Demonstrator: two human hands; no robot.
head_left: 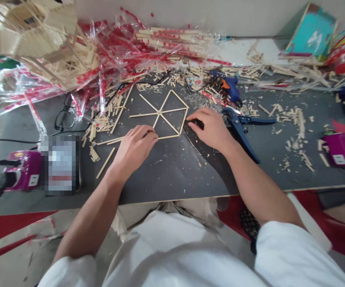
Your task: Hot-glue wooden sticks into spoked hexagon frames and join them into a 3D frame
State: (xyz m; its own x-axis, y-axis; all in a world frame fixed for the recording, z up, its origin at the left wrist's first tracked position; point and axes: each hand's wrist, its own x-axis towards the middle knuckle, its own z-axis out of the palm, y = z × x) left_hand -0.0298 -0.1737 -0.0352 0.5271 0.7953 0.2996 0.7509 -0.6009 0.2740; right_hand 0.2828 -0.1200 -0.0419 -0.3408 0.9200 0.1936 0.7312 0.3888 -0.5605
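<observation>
A flat frame of thin wooden sticks (169, 111) lies on the dark tabletop. Its spokes meet at a hub, and outer sticks join some of their ends on the right and along the bottom. My left hand (136, 145) is closed over the lower outer wooden stick (169, 137), its fingertips pressed around it. At the frame's right side is my right hand (210, 125), thumb and forefinger curled close together beside the right outer stick; whatever is between the tips is too small to make out. Blue-handled cutters (240, 127) lie just right of that hand.
Several cut sticks (105, 119) lie left of the frame. Behind are a blue glue gun (232, 87) and red plastic wrappers (112, 52). A wooden stick model (41, 48) stands back left. A phone (61, 163) and purple power adapters (26, 169) sit front left.
</observation>
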